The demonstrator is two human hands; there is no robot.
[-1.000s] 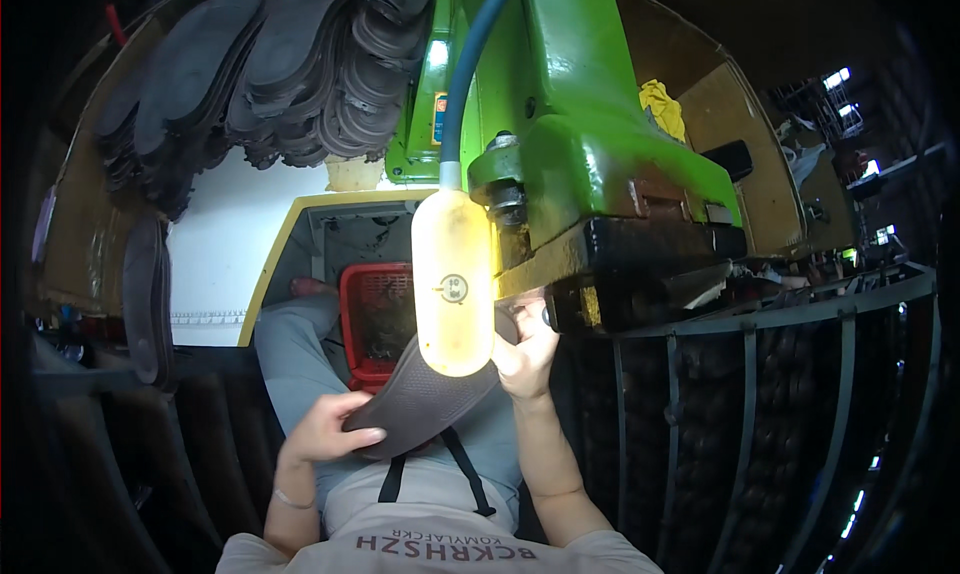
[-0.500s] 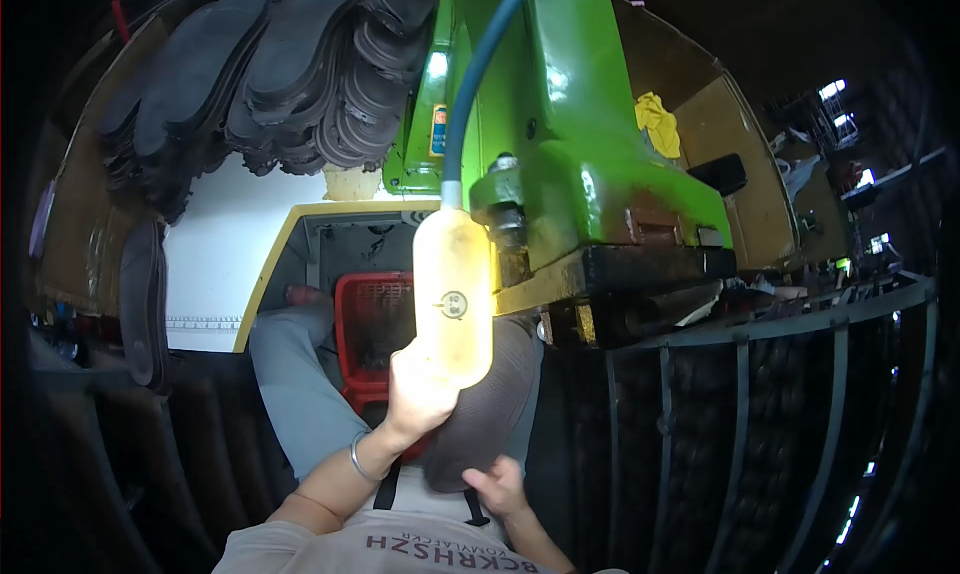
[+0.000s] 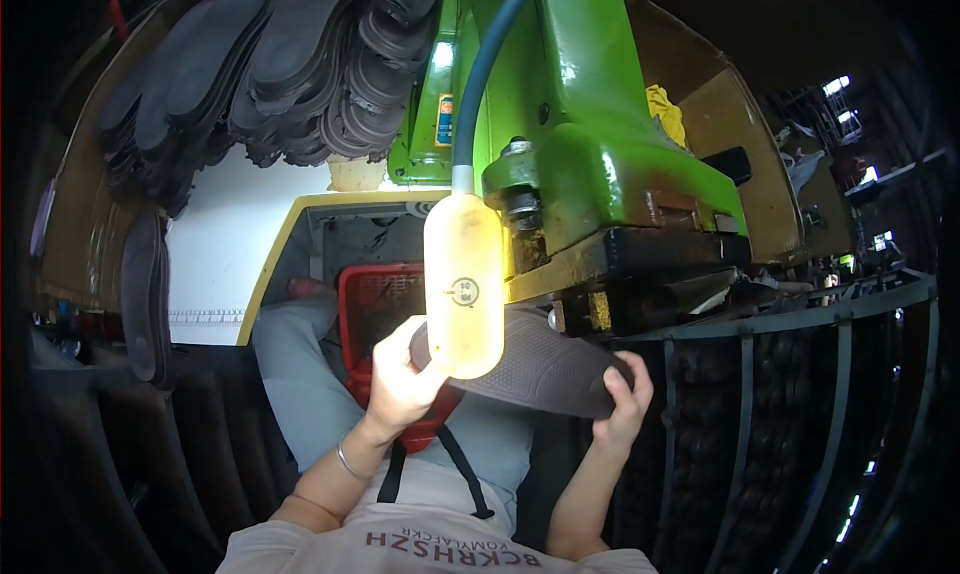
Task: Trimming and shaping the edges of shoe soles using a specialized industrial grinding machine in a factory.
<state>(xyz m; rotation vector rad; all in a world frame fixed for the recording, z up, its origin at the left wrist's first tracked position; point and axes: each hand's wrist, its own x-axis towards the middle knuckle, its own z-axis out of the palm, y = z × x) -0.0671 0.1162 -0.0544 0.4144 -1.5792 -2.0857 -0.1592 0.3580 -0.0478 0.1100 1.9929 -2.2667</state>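
Note:
A dark brown shoe sole (image 3: pixel 550 369) with a textured face lies crosswise between my hands, just below the head of a green machine (image 3: pixel 590 154). My left hand (image 3: pixel 402 379) is closed on the sole's left end, and my right hand (image 3: pixel 625 399) grips its right end with the thumb on the near face. In front of the sole's left part hangs a glowing yellow lamp (image 3: pixel 465 284), which hides some of it and some of my left fingers. The sole's far edge comes close to the machine's dark lower block (image 3: pixel 640 264); whether they touch I cannot tell.
Stacks of dark soles (image 3: pixel 300 49) cover the back left of a white table (image 3: pixel 215 239). More soles (image 3: pixel 147 304) stand at its left edge. A red basket (image 3: pixel 372 344) sits below. At right are a cardboard box (image 3: pixel 735 134), a yellow cloth (image 3: pixel 665 114) and a metal rail (image 3: pixel 765 332).
The sole has turned from lengthwise to crosswise and come up under the machine head. My right hand has moved up and right with its end; my left hand has shifted slightly left.

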